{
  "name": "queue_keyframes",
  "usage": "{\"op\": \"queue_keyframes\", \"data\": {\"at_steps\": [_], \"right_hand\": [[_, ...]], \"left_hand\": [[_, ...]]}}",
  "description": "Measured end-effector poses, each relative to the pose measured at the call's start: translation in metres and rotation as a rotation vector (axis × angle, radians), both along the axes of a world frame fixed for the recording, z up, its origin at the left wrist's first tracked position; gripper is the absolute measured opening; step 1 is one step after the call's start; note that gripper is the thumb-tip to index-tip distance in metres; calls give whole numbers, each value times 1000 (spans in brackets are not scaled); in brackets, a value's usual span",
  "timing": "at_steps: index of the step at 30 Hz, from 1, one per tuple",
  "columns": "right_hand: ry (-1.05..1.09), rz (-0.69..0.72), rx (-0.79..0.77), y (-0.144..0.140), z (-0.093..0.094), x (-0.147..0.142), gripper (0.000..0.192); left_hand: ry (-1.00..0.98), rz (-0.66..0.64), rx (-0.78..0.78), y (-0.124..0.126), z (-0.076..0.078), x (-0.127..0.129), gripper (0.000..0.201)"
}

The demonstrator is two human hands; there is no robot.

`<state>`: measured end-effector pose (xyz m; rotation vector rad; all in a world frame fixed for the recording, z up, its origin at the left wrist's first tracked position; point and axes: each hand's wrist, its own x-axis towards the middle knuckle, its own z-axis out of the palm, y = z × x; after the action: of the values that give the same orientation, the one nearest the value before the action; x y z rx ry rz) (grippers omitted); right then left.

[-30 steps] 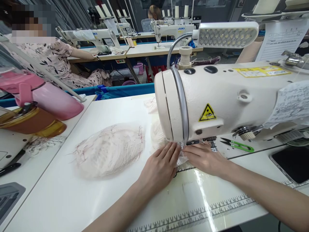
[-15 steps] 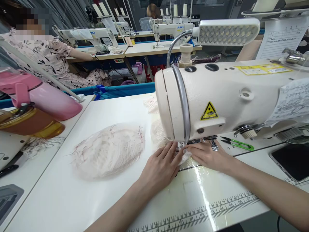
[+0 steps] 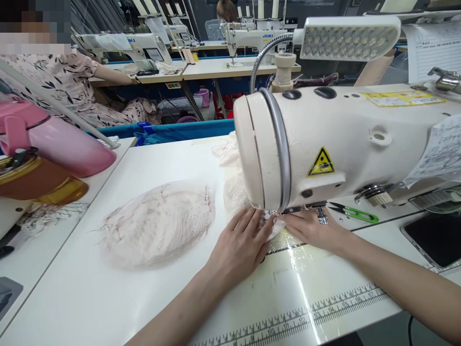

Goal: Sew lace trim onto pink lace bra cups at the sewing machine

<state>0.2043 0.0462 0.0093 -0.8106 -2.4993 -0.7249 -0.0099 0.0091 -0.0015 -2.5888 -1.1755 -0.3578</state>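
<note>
A cream sewing machine stands over the work at the right. Beneath its head, a piece of sheer white fabric lies at the presser foot. My left hand rests flat on this fabric just left of the needle area, fingers stretched forward and thumb pointing at the foot. On the other side my right hand has its fingers drawn together at the fabric's edge, partly covered by the machine. More pale fabric lies behind the left fingers. An oval pile of sheer whitish pieces with reddish loose threads is on the table to the left.
Green thread snips and a black phone lie right of my right hand. A printed ruler runs along the front edge. At left stand a pink bottle and an amber cup. A person sits beyond.
The view has shifted slightly, so the machine appears a little further right. Both hands stay at the fabric by the presser foot, with little visible movement.
</note>
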Motion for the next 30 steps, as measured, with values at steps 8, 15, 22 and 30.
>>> {"op": "queue_keyframes", "data": {"at_steps": [8, 15, 22, 30], "right_hand": [[56, 18, -11, 2, -3, 1, 17], [83, 90, -76, 2, -12, 2, 26], [131, 112, -153, 1, -22, 1, 25], [153, 239, -410, -1, -18, -4, 12]], "left_hand": [[-63, -152, 86, 1, -1, 0, 26], [-63, -134, 77, 2, 4, 0, 23], [-40, -99, 90, 2, 4, 0, 23], [-269, 14, 0, -1, 10, -1, 25]]}}
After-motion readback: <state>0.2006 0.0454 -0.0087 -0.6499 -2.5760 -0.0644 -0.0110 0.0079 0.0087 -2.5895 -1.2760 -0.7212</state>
